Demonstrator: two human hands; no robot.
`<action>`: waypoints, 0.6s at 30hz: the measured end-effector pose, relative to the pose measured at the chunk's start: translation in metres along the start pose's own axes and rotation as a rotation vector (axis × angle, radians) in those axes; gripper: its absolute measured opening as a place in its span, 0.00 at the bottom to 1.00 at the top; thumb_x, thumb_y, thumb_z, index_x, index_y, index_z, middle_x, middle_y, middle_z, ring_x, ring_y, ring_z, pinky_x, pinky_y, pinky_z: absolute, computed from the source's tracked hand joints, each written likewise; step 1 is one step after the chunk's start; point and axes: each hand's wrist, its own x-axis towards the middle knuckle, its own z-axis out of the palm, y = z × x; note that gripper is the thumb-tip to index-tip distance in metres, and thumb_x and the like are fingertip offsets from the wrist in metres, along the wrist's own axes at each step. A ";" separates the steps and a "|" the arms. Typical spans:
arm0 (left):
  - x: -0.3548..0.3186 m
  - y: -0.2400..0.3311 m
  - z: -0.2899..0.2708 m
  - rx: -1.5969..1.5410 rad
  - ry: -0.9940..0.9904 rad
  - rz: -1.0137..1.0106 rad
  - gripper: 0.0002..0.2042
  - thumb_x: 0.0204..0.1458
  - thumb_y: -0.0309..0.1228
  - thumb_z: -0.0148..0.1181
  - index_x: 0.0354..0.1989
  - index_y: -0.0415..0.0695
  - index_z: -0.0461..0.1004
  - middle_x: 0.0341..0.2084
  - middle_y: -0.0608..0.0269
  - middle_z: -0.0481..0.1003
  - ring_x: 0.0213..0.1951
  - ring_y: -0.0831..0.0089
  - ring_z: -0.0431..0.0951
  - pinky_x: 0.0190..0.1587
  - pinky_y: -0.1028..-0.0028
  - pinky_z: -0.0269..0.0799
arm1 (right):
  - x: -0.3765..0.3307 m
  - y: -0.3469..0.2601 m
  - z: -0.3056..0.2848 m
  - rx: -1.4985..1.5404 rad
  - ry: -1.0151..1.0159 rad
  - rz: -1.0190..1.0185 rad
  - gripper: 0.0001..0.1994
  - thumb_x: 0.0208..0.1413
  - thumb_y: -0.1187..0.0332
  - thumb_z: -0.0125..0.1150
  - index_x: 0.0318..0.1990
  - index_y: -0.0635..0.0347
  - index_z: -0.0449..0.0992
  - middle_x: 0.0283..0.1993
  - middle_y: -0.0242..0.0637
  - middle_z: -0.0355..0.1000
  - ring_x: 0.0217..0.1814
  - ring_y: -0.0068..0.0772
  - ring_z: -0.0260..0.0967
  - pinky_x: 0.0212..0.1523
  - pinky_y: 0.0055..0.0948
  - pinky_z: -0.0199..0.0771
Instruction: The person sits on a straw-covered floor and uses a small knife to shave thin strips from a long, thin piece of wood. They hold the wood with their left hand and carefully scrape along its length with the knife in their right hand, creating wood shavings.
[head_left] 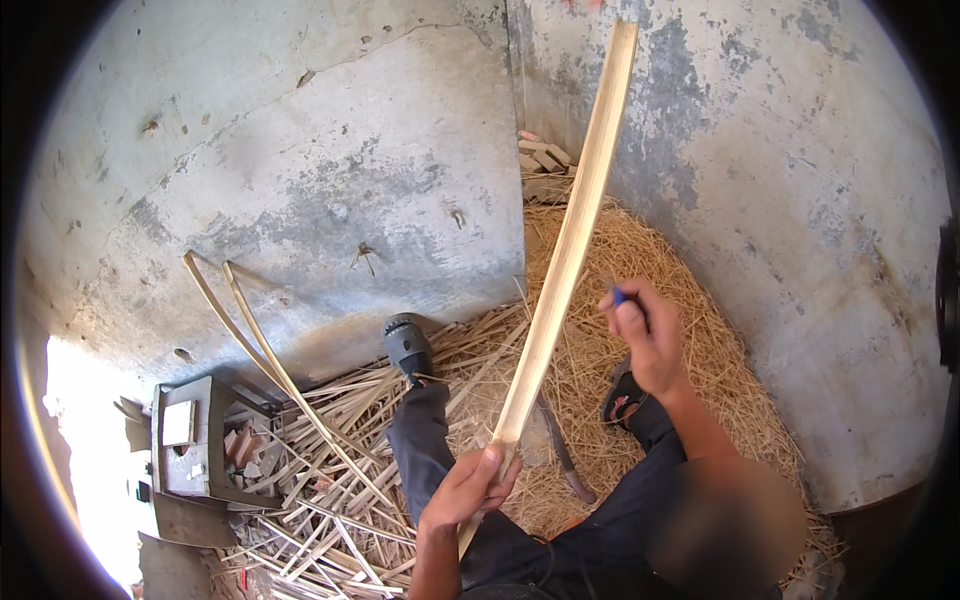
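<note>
A long split bamboo strip [570, 245], pale and slightly hollowed along its length, slants up from my lap toward the wall corner. Near its lower end my left hand [468, 487] is closed around it. My right hand [648, 335] is raised to the right of the strip, apart from it, with the fingers closed on a small blue object [619, 296]. Most of that object is hidden by the fingers, so its kind cannot be made out. Between my legs lies a dark, curved, stick-like piece [567, 452], partly behind the strip.
Straw-like shavings [690, 330] heap up against the right wall. Loose thin strips [330, 520] litter the floor at left, beside a grey box-like cabinet [195, 440]. Two long bent strips [262, 350] lean on the wall. My shod feet [407, 342] stand on either side.
</note>
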 end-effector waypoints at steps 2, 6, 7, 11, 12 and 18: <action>0.004 0.008 0.002 0.032 0.001 0.080 0.33 0.75 0.58 0.37 0.39 0.36 0.73 0.15 0.70 0.63 0.17 0.82 0.61 0.21 0.78 0.59 | -0.004 -0.016 0.012 -0.132 -0.039 -0.155 0.20 0.71 0.49 0.59 0.43 0.60 0.81 0.27 0.32 0.74 0.21 0.24 0.70 0.22 0.25 0.65; 0.010 0.021 0.013 0.166 0.155 0.214 0.30 0.77 0.53 0.37 0.38 0.36 0.73 0.15 0.67 0.67 0.16 0.82 0.63 0.20 0.78 0.60 | -0.017 -0.033 0.026 -0.308 -0.208 -0.307 0.17 0.64 0.52 0.69 0.42 0.58 0.82 0.28 0.35 0.76 0.25 0.32 0.77 0.23 0.31 0.73; 0.011 0.023 0.015 0.204 0.193 0.243 0.30 0.77 0.52 0.37 0.38 0.36 0.73 0.15 0.66 0.68 0.16 0.82 0.63 0.19 0.78 0.59 | -0.019 -0.036 0.030 -0.341 -0.225 -0.334 0.16 0.63 0.53 0.71 0.42 0.58 0.82 0.28 0.34 0.76 0.24 0.32 0.77 0.23 0.31 0.73; 0.009 0.035 0.023 0.213 0.343 0.221 0.24 0.77 0.42 0.44 0.35 0.36 0.77 0.15 0.67 0.72 0.18 0.84 0.67 0.21 0.76 0.63 | -0.026 -0.039 0.043 -0.414 -0.272 -0.408 0.15 0.58 0.55 0.74 0.43 0.55 0.82 0.28 0.31 0.74 0.22 0.32 0.75 0.22 0.31 0.72; 0.009 0.038 0.024 0.245 0.368 0.240 0.23 0.77 0.42 0.45 0.35 0.36 0.77 0.15 0.67 0.72 0.17 0.84 0.68 0.21 0.77 0.64 | -0.027 -0.038 0.045 -0.421 -0.281 -0.409 0.15 0.59 0.55 0.74 0.43 0.55 0.82 0.28 0.30 0.74 0.22 0.32 0.74 0.22 0.31 0.72; 0.008 0.047 0.031 0.360 0.470 0.288 0.20 0.76 0.38 0.48 0.34 0.37 0.77 0.14 0.67 0.72 0.17 0.82 0.70 0.22 0.76 0.65 | -0.029 -0.040 0.056 -0.436 -0.292 -0.437 0.15 0.60 0.55 0.73 0.44 0.54 0.82 0.26 0.30 0.71 0.21 0.31 0.73 0.21 0.31 0.71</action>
